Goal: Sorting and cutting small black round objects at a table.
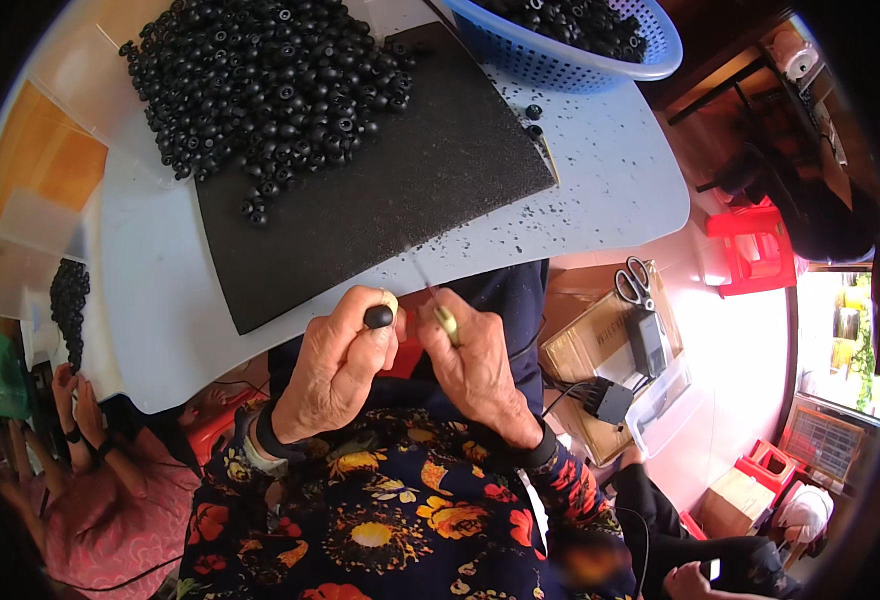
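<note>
My left hand (335, 365), just past the near edge of the table, pinches a small black rounded piece (378, 317) between thumb and fingers. Close beside it, my right hand (475, 360) is closed around a slim tool with a yellow-green handle (447, 320). A thin, blurred blade (422, 270) seems to reach from that hand toward the table; its exact kind I cannot make out. On the black mat (390, 190) lies a big heap of similar black pieces (270, 85), with small holes showing in many of them.
A blue perforated basket (560, 70) holds more black pieces at the back right. Black crumbs dot the pale table (620, 170). Scissors (633, 283) and a black adapter (605, 400) rest by a cardboard box (590, 350). Co-workers' hands (80, 410) are at the left; red stools (750, 250) stand right.
</note>
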### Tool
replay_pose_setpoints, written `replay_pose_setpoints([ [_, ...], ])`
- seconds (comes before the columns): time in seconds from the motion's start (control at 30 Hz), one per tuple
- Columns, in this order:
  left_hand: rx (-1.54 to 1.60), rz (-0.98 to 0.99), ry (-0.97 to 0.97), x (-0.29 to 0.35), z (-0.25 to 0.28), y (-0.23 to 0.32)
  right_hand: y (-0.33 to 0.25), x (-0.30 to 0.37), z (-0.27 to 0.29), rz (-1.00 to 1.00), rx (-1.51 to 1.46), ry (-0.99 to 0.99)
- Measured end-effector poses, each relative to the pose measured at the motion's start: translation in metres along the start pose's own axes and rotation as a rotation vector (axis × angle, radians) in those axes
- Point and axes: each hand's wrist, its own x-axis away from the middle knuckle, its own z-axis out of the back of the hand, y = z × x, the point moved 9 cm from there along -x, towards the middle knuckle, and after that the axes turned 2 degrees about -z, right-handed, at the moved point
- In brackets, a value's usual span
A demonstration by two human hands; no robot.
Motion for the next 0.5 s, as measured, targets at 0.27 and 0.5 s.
replay_pose_setpoints([
  [0.27,-0.078,-0.023,-0.006,-0.001,-0.002,-0.003,-0.012,-0.007,0.008,-0.034,-0.328,-0.038],
  [0.5,0.004,0.093,-0.09,-0.005,-0.004,-0.007,-0.038,-0.011,0.004,0.119,-0.271,-0.132],
])
